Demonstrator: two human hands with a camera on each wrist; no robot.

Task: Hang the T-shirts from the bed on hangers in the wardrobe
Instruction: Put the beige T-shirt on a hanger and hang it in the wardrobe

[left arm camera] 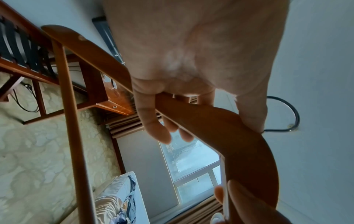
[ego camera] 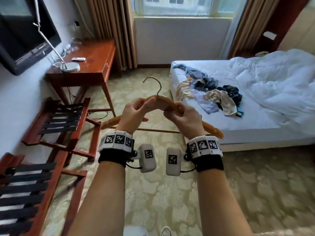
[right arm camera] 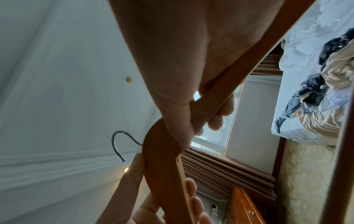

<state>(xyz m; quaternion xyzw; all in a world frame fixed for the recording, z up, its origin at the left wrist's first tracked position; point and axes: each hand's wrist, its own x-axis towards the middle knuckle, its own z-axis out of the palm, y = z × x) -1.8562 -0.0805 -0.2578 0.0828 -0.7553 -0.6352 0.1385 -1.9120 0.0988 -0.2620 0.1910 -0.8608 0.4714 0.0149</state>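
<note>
We count one curved wooden hanger with a metal hook [ego camera: 166, 103]; two bare hands; two red wooden luggage racks with black straps; one red wooden desk [ego camera: 88, 65]; one white bed [ego camera: 255, 120].

No readable text, brand, or number anywhere. Only signs: black-and-white square code markers on left wristband [ego camera: 117, 139], right wristband [ego camera: 203, 145], and both wrist camera housings [ego camera: 148, 157]; patterns carry no legible characters.

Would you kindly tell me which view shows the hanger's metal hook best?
The head view: the whole hook stands clear above the hanger, between both hands. The right wrist view shows the hook smaller, against the wall. The left wrist view shows only part of it behind the hand.
</note>
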